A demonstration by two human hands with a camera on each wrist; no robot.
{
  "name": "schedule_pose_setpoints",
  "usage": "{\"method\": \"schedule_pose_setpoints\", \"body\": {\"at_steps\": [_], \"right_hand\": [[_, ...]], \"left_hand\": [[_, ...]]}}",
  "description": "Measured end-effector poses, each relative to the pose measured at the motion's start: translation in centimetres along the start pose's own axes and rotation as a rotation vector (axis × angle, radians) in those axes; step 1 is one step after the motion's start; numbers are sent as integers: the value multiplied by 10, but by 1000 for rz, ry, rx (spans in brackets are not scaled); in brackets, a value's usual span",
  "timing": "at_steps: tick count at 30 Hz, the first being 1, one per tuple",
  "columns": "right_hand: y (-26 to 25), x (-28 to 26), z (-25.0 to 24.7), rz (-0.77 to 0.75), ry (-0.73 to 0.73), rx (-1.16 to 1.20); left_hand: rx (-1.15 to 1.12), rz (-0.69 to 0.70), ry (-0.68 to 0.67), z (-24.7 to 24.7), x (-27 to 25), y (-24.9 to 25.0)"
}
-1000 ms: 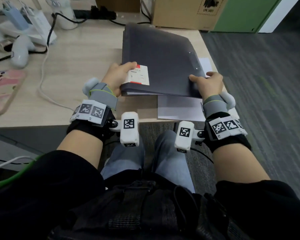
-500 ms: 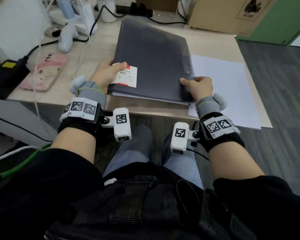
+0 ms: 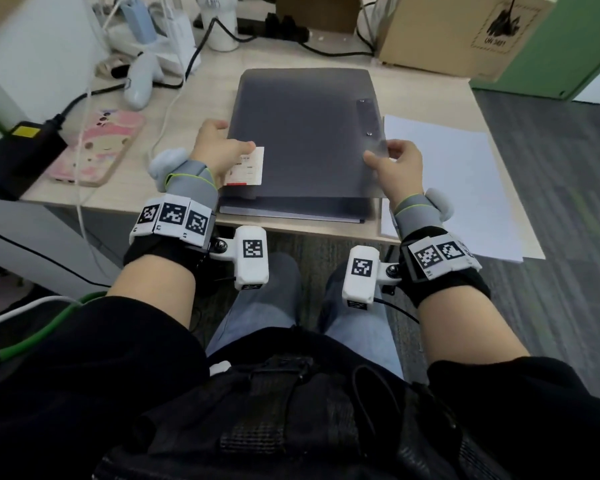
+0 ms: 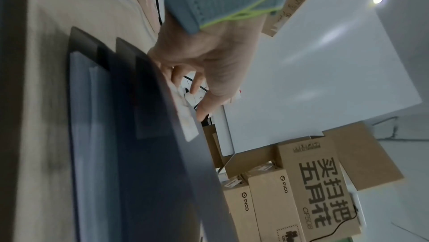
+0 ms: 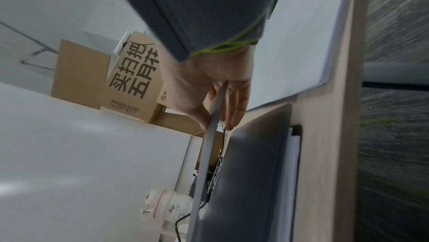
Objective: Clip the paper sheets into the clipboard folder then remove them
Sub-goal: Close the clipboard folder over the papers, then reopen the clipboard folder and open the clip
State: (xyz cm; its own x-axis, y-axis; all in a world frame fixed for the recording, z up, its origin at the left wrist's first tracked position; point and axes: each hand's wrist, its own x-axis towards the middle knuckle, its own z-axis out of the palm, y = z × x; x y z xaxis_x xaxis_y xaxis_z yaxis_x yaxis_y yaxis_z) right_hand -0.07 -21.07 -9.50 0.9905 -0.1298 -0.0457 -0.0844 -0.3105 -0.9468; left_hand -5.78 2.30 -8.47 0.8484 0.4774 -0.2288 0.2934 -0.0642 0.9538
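The dark clipboard folder [image 3: 302, 140], flat and shut on the desk [image 3: 201, 84] 0.5 s ago, now has its cover lifted at the near edge, pinched by the left hand [image 3: 219, 150] and right hand [image 3: 397, 168], while the paper sheets [image 3: 465, 181] lie just beside it, unclipped

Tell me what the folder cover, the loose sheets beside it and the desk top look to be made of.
Folder cover: probably thin matte plastic, dark grey; in the right wrist view it shows a slim edge and bows where the right hand lifts it.
Paper sheets: plain white paper, flat and thin-edged.
Desk top: pale wood-grain surface, likely laminate; faint grain, even sheen.
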Motion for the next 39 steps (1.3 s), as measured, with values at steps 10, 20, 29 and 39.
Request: {"method": "schedule_pose_setpoints", "body": {"at_steps": [10,20,29,39], "right_hand": [[5,8,-33,-52,-47,297],[8,10,-83,18,157,428],[33,3,-107,239,-113,1258],[2,0,-79,97,-439,1366]], "left_hand": [[-613,133,15,2,-6,23],[-528,73,4,65,-13,20],[49,-105,-223,96,-8,10],[301,4,-386,106,-19,25]]}}
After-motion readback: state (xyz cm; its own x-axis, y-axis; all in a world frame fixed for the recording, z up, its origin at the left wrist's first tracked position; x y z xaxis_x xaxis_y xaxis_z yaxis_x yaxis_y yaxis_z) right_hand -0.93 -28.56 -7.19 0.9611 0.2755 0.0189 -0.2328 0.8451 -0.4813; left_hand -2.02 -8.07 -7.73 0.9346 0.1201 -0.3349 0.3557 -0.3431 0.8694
